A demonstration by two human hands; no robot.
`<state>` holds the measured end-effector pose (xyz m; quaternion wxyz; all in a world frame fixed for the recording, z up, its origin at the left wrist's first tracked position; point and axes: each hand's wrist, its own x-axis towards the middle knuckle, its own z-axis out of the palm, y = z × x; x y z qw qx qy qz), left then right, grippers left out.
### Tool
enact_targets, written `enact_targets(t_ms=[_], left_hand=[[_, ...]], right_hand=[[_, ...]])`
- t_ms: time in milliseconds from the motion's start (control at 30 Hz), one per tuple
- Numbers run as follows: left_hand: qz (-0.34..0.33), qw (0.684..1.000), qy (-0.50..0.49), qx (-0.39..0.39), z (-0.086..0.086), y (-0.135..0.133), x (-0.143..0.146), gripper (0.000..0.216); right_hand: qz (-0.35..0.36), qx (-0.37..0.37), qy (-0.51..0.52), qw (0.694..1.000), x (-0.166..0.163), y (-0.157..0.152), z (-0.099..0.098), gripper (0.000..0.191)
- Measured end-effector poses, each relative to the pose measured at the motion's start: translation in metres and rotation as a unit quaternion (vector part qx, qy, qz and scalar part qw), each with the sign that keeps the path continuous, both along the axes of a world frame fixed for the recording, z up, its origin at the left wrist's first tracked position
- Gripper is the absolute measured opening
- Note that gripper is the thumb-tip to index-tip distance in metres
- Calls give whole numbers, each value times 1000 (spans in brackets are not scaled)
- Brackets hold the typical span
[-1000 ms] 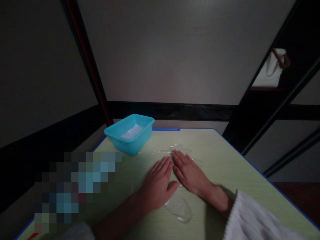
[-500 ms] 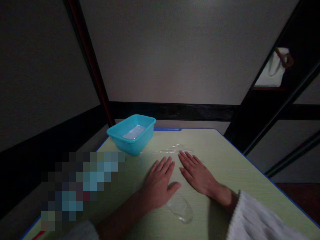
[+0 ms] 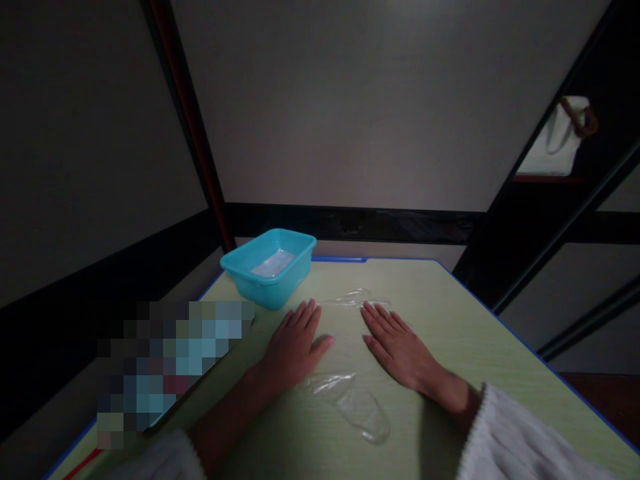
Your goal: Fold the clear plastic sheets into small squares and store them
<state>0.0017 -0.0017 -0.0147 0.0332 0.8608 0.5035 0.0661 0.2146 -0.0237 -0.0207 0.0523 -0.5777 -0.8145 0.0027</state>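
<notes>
- On the pale green worktop [image 3: 450, 313], seen from the head camera, both hands lie flat, palms down, fingers stretched out and grasping nothing.
- Left hand [image 3: 293, 343] rests near the turquoise tub [image 3: 267, 283], well short of touching it; right hand [image 3: 400, 343] lies apart from the left, a bare strip of worktop between them.
- Clear plastic bag [image 3: 355, 403] lies limp and flat on the worktop, its near end just below and between the two wrists, and a crumpled glint of film [image 3: 355, 297] shows beyond the fingertips; whether these are one sheet or two I cannot tell in this dim light.
- Its long axis seems to run away from the person, near edge to far edge, tilted slightly left at the far end; which end is the mouth is not visible.
- Risk, as I judge it: the film is thin and slippery, so palms pressing outward may drag it sideways or bunch it into creases instead of flattening it.
- Another risk: the left hand sliding further left could nudge the tub, which holds something pale, perhaps more film.
- Poor light also hides the bag's edges, so a fold could go unnoticed.
</notes>
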Motion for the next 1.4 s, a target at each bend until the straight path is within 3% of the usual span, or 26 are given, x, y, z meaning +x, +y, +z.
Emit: enact_targets(t_ms=[200,367,467,600,733,967,1167,1233,1400], left_hand=[[-9,999,-36,19,-5,5,-4,59],[-60,989,-132,37,-1,6,-3,52],[-141,980,-143,7,4,4,-4,52],[-211,973,-81,-45,8,-1,-5,60],[-205,976,-55,-57,9,-5,-4,62],[-207,975,-59,-56,4,-3,-3,61],[-161,961,-222,-25,11,-4,2,37],[-137,953,-264,-61,19,-5,1,30],[-130,914,-303,-235,27,0,-9,21]], right_hand=[[17,12,43,999,2,2,0,51],[125,64,177,974,2,-3,22,31],[223,0,255,941,-4,-14,36,16],[290,-111,235,921,-13,-29,43,15],[299,-130,164,931,-18,-37,43,23],[333,-102,109,931,-24,-45,43,8],[335,-83,118,931,-23,-43,46,12],[336,-94,137,927,-19,-42,48,15],[298,-95,184,932,-10,-41,53,17]])
